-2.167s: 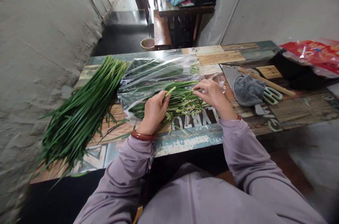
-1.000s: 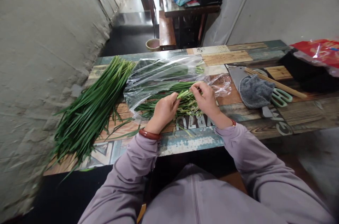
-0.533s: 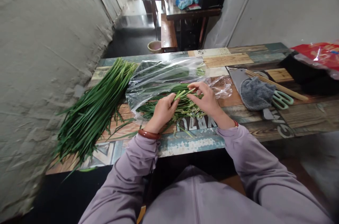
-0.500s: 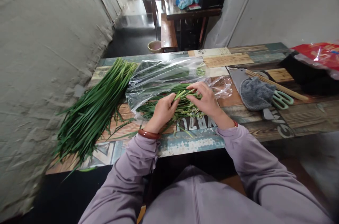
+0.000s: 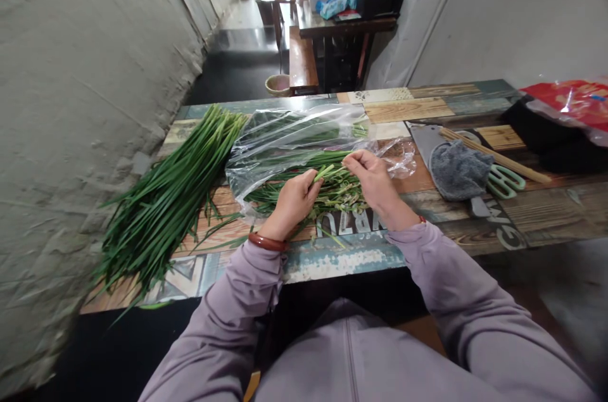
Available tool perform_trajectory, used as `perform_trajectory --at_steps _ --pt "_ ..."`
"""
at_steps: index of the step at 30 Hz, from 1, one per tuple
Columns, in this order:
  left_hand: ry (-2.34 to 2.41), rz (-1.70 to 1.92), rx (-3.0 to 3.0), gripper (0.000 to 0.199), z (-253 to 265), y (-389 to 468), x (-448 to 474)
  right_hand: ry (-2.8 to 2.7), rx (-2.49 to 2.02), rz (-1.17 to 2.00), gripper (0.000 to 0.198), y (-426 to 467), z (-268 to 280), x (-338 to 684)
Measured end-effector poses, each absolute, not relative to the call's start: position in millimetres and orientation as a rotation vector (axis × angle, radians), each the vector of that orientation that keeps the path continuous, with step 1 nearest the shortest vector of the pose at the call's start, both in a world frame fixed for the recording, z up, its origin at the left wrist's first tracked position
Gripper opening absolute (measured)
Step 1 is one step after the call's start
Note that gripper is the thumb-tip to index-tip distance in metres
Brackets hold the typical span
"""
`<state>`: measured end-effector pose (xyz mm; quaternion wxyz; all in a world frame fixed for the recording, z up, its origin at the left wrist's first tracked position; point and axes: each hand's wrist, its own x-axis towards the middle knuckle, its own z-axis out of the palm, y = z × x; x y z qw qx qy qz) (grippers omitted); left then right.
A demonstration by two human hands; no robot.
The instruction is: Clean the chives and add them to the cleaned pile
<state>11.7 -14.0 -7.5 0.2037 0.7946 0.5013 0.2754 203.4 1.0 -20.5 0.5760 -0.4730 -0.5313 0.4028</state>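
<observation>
My left hand (image 5: 295,201) is closed around a few garlic chives (image 5: 325,171), their pale stem ends sticking out past the thumb. Just to the right, my right hand (image 5: 373,182) is pinched, thumb against fingertips; what it holds, if anything, is too small to make out. Beneath both hands lies a heap of loose chive trimmings (image 5: 342,194). Behind them a clear plastic bag (image 5: 289,130) has more chives in and under it. At the left a large pile of long green chives (image 5: 175,193) lies slantwise, stem ends toward the back.
On the right are a grey cleaver (image 5: 422,136), a grey cloth (image 5: 460,168), wooden chopsticks (image 5: 498,155) and green-handled scissors (image 5: 507,181). A red plastic bag (image 5: 574,101) and black cloth (image 5: 546,133) sit at the far right. A rough wall (image 5: 95,73) borders the left side.
My right hand has closed from spread fingers into a pinch and shifted slightly right, away from the stems. My left hand has stayed nearly in place, still gripping its chives.
</observation>
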Motion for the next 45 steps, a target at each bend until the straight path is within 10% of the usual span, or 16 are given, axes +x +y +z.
perform_trajectory --at_steps 31,45 --pt "1.196 0.926 2.128 0.015 -4.5 -16.0 12.3 -1.374 -1.051 1.158 0.032 -2.2 -25.8 197.3" --pt "1.236 0.873 2.062 0.018 -5.0 -18.0 14.0 -1.452 -1.106 0.78 0.03 -9.9 -27.3 176.4"
